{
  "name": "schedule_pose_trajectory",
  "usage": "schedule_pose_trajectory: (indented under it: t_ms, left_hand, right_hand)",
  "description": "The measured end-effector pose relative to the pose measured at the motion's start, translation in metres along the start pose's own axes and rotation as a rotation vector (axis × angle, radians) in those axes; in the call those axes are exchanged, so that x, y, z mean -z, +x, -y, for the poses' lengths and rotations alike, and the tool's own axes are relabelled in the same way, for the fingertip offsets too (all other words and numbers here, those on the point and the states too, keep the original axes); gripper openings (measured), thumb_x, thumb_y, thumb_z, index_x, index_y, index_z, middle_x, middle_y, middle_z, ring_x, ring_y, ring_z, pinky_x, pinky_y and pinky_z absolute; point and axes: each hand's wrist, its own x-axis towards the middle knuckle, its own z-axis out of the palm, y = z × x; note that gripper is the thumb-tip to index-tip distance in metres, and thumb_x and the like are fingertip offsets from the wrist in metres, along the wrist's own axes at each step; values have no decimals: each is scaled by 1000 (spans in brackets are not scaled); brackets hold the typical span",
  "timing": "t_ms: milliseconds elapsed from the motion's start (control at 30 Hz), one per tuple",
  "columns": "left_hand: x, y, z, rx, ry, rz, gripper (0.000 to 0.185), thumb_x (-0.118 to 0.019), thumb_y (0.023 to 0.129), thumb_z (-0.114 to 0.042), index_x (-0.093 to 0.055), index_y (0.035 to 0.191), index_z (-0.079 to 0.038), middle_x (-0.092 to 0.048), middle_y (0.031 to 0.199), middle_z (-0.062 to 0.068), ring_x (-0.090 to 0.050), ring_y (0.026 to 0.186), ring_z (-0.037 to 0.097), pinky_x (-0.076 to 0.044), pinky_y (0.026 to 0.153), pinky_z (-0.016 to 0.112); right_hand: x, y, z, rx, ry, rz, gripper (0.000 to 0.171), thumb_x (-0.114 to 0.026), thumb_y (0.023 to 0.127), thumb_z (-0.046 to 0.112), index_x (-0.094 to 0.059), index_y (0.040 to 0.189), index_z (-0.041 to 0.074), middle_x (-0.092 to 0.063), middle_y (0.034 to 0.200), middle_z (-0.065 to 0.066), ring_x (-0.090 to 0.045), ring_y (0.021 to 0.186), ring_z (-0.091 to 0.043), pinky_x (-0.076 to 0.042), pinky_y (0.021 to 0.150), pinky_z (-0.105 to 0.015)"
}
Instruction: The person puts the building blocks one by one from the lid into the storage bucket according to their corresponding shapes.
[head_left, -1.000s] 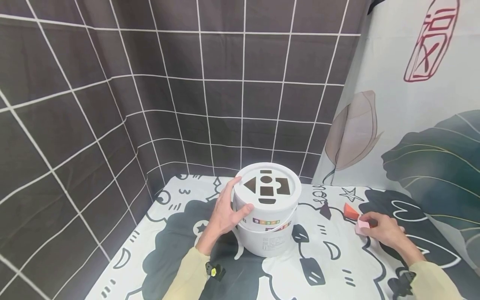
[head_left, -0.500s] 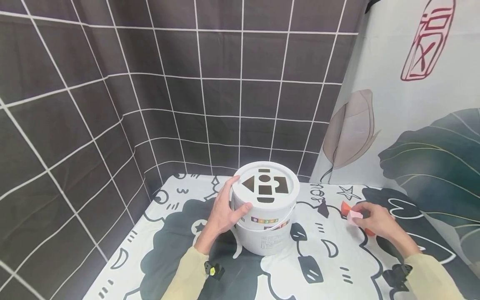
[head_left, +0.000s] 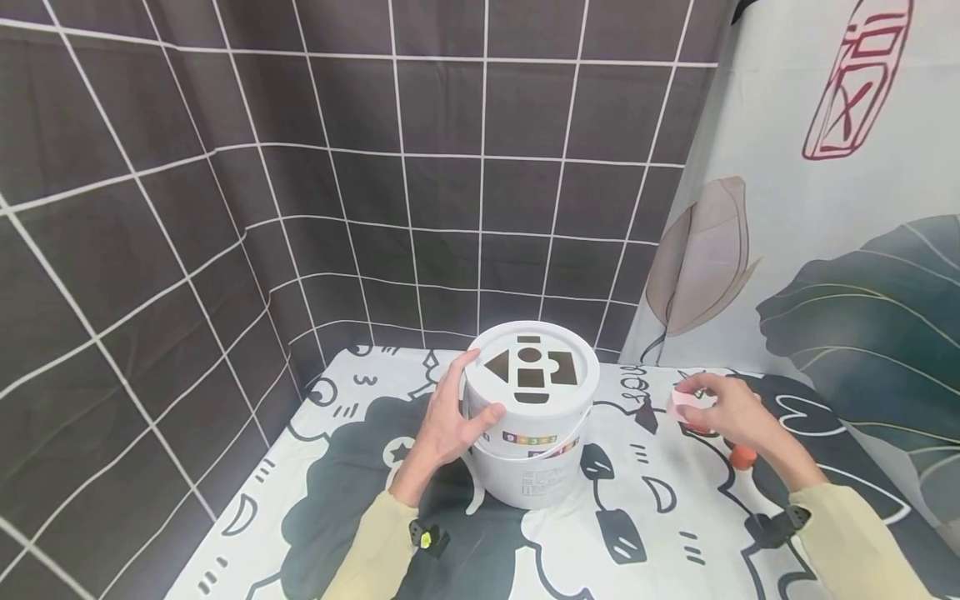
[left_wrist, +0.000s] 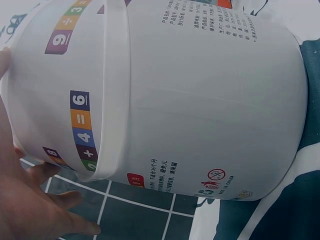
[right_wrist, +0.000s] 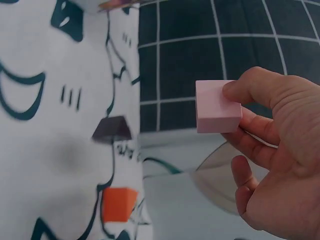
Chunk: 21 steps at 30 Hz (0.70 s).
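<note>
A white bucket (head_left: pixel 543 487) stands upright on the patterned cloth, its lid (head_left: pixel 495 398) cut with holes of several shapes, including a triangle, a circle and rectangles. My left hand (head_left: pixel 447 423) rests against the bucket's left side, thumb by the lid's front rim; in the left wrist view the hand's fingers (left_wrist: pixel 60 200) are spread rather than curled round it. To the right, my right hand (head_left: pixel 735 410) pinches a pink block (right_wrist: pixel 216 102) between thumb and fingers, raised above the cloth. That block looks square-faced in the right wrist view; its far side is hidden.
An orange block (right_wrist: pixel 116 205) lies on the cloth below the right hand. Another orange, rounded piece (head_left: pixel 742 457) sits beside the right wrist. A dark block (right_wrist: pixel 112 129) lies between the bucket and the right hand. Grid-patterned curtain (head_left: pixel 442 192) hangs behind.
My right hand has lifted the pink block off the cloth and carried it left towards the bucket. The orange pieces it covered show more. The left hand and bucket stay put.
</note>
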Motion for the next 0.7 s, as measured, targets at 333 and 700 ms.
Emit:
schedule_pose_trajectory:
  t_ms: [333,700]
  left_hand:
    - [0,1,0,-4,-9,-1,90,-65,81,-67,-38,152,-19,-43,151,14,-42,135,36,-33,106,61]
    - [0,0,-1,5,-10,3,90,-65,81,-67,-38,152,-19,-42,153,12,-41,137,35,-32,107,62]
  right_hand:
    - [11,11,39,143,43,-48,34,-75,88,16,-65,116,-1,-64,112,-21,-55,106,-43,-48,80,-55]
    - [19,19,89,292,97,-96,32,-78,85,15,-68,111,-1,-68,95,-6,-63,84,-22,-51,73,-27]
